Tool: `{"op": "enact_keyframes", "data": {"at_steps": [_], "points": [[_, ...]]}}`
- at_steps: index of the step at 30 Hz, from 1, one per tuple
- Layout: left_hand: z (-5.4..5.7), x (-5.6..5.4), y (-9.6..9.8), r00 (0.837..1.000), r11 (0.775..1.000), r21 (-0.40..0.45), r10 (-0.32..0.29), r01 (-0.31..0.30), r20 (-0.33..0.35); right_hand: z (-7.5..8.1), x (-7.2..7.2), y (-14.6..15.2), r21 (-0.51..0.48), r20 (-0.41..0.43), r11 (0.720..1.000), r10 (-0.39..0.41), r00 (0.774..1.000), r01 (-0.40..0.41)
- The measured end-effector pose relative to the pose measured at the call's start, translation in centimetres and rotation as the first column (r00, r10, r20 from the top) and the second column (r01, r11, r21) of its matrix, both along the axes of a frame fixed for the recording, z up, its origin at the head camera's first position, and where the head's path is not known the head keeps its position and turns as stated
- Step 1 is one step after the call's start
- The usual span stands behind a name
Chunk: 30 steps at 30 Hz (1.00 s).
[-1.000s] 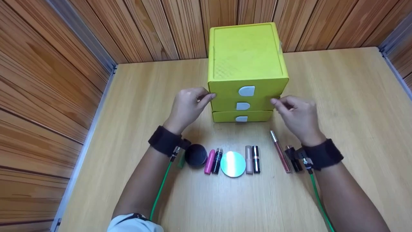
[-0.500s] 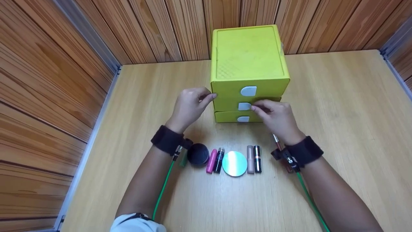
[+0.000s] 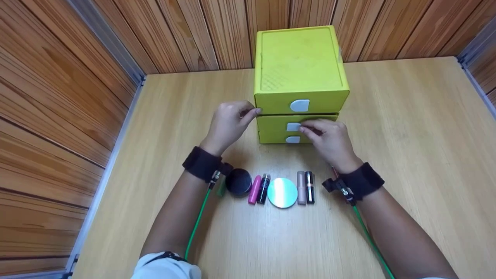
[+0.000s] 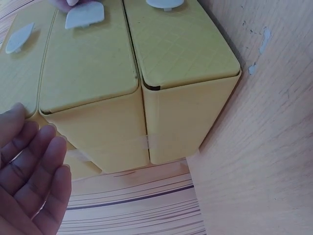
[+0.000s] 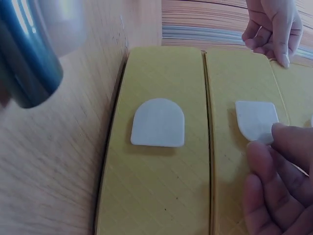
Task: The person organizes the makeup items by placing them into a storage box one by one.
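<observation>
A yellow-green drawer cabinet stands at the back of the table, with white handles on three stacked drawers. My right hand pinches the middle drawer's white handle between thumb and fingers. That drawer sits slightly forward, with a dark gap above it. At the cabinet's left front edge my left hand holds on, thumb on the front and fingers curled by the side wall, as the left wrist view also shows. The top drawer's handle is untouched.
In front of the cabinet lie a black round jar, a pink tube, a black tube, a shiny round compact, a mauve tube and another black tube. The right wrist partly hides a red tube.
My right hand has moved left from the cabinet's right edge to the middle handle and pinches it. The middle drawer has come forward slightly. My left hand has stayed at the left edge.
</observation>
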<state>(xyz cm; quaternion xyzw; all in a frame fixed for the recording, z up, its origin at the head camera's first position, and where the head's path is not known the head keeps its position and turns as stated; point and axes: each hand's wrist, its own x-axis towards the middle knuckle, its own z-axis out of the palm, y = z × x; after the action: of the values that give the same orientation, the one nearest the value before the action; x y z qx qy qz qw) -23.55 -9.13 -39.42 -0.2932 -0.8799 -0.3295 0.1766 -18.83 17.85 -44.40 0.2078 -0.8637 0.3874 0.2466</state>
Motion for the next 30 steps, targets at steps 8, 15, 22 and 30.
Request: {"op": "enact_keyframes", "data": {"at_steps": [8, 15, 22, 30], "points": [[-0.3, 0.1, 0.0, 1.000, 1.000, 0.009, -0.010, 0.010, -0.013, 0.0, 2.2, 0.2, 0.034, 0.003, 0.999, 0.025, 1.000, -0.025], [-0.9, 0.2, -0.1, 1.000, 1.000, 0.014, -0.011, 0.011, -0.009, 0.1, 4.4, 0.2, 0.045, -0.023, 0.998, 0.047, 0.999, -0.046], [-0.9, 0.3, -0.5, 1.000, 1.000, 0.021, 0.001, -0.001, 0.002, 0.0, 6.3, 0.0, 0.059, -0.033, 0.996, 0.067, 0.997, -0.065], [-0.8, 0.4, -0.8, 1.000, 1.000, 0.013, 0.015, -0.015, 0.018, -0.5, 7.7, -0.1, 0.060, -0.067, 0.995, 0.079, 0.995, -0.075]]}}
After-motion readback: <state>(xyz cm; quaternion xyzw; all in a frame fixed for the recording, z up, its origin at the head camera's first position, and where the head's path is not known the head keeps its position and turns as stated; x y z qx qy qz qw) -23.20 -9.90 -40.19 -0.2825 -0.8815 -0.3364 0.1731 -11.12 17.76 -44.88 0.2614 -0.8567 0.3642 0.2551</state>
